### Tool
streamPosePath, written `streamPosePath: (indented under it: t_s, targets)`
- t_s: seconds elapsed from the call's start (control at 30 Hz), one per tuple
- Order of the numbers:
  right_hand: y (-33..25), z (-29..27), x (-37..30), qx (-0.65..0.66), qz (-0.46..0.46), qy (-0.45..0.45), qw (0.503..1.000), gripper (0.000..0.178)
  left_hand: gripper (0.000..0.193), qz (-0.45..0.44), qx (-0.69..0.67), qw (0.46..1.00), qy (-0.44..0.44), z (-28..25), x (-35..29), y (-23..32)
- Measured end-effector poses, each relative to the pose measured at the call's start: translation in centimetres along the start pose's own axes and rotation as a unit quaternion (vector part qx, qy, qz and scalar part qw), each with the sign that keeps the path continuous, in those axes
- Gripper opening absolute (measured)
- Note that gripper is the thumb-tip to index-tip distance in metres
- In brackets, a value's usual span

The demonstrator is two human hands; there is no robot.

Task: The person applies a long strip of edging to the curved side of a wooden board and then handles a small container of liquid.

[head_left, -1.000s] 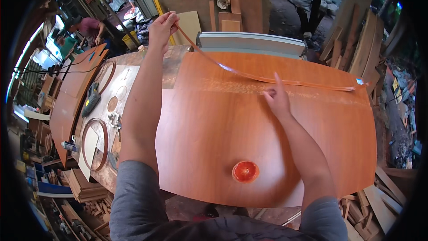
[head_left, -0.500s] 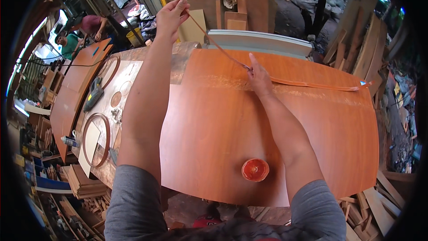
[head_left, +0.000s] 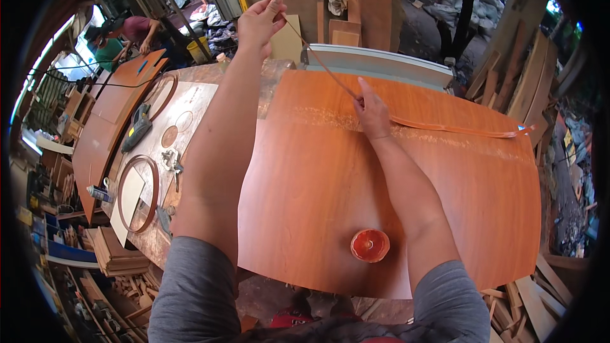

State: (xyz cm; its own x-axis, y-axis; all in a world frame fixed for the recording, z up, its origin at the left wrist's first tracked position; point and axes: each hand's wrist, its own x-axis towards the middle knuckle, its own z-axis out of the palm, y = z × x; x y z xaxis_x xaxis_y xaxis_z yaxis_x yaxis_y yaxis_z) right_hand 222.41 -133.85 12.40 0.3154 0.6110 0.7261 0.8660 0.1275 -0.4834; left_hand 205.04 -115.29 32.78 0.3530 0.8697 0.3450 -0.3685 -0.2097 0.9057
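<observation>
A long, thin strip of wood-coloured edge banding [head_left: 445, 127] runs across the upper part of a glossy reddish-brown wood panel [head_left: 305, 203]. Raised above the panel's far left corner, my left hand [head_left: 259, 25] pinches one end of the strip between thumb and fingers. My right hand [head_left: 372, 113] is closed around the strip lower down, just over the panel, with its index finger pointing up. Between the two hands the strip slants tautly. Beyond my right hand it lies toward the panel's right edge. A round orange-red cup [head_left: 370, 245] stands near the panel's front edge.
On the worktable to the left are a brown ring [head_left: 138, 194], a cordless power tool [head_left: 138, 128], metal clamp-like hardware [head_left: 170, 160] and a spray can [head_left: 100, 193]. Two people [head_left: 130, 35] work at another brown panel, far left. Scrap boards [head_left: 537, 76] lean at the right.
The whole view has shifted slightly, so everything sits a little further right. My hands keep their hold on the strip with hardly any movement. A person at the far left has bent lower.
</observation>
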Motion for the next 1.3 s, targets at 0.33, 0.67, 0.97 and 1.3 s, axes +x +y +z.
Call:
streamPosePath:
  t_s: [0.33,0.67,0.97,1.3]
  targets:
    - [-2.6,1.4,1.4,0.030,-0.021,0.051,0.998,0.055,0.024,0.003,-0.022,0.999,0.026,0.2,-1.1,0.2]
    - [-5.9,0.4,1.4,-0.006,-0.124,0.024,0.992,0.051,0.021,0.003,-0.066,0.997,0.034,0.7,-1.5,-0.8]
    - [-5.8,-3.9,-1.5,-0.150,-0.084,-0.217,0.961,0.044,0.023,0.034,-0.125,0.992,0.002,-0.7,0.0,-0.6]
    - [1.3,-15.2,-7.3,-0.117,0.020,-0.235,0.965,0.035,0.028,0.034,-0.055,0.998,0.005,-0.4,1.3,-0.3]
